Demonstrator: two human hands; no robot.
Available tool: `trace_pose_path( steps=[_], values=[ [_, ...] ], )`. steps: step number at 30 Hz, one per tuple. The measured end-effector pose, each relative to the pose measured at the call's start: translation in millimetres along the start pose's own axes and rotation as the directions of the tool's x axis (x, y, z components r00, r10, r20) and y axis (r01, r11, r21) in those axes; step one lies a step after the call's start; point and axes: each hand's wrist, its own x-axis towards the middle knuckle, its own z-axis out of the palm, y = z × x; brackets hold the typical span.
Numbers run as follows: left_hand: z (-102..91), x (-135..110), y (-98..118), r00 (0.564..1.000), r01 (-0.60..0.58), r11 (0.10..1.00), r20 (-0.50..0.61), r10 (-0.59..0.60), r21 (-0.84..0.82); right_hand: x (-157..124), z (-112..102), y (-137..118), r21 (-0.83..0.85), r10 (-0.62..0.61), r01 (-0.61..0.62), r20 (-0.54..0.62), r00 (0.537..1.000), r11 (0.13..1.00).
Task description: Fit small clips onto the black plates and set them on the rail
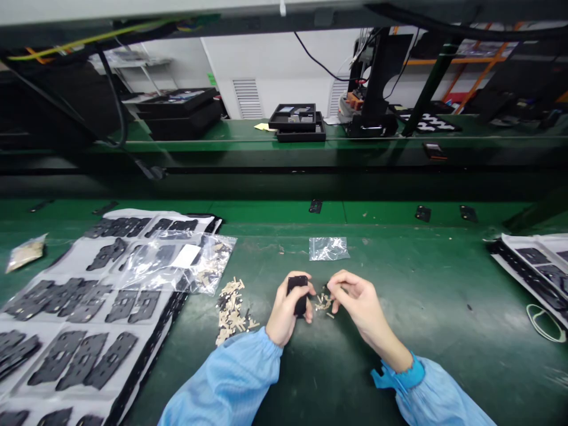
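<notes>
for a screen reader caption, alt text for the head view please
The left hand holds a small black part while the right hand pinches at tiny beige pieces on a green workbench, beside white sheets of black parts.

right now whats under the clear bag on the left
The clear bag lies on black parts on a white sheet; beige pieces sit inside it, and whatever is beneath its white label is hidden.

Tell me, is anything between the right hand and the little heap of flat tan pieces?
Nothing visible does. The right hand curls just beside the small heap of tan pieces on the green bench top. The left hand holds a black rectangular piece across from it.
</notes>
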Motion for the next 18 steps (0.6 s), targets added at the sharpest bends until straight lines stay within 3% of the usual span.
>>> trace_pose_path(
  steps=[3, 6, 10, 18],
  values=[
    [-6.0, 5.3, 1.0, 0.995, 0.022, 0.998, -0.095, -0.027, -0.054, -3.8, 1.0, -3.5, 0.039, 0.022, -0.022, -0.008, 1.0, 0.999],
    [-12.6, 11.8, 5.1, 0.985, -0.008, 0.995, -0.171, 0.026, 0.103, -8.2, 3.1, -7.2, 0.078, 0.099, -0.103, 0.046, 0.994, 0.992],
    [-17.8, 16.3, 9.9, 0.966, -0.107, 0.95, -0.194, 0.169, 0.293, -12.0, 8.0, -10.9, 0.108, 0.195, -0.206, 0.109, 0.975, 0.972],
    [-12.8, 12.0, 7.1, 0.959, -0.151, 0.943, -0.188, 0.213, 0.297, -10.3, 10.3, -10.9, 0.073, 0.269, -0.278, 0.115, 0.956, 0.958]
  ],
)
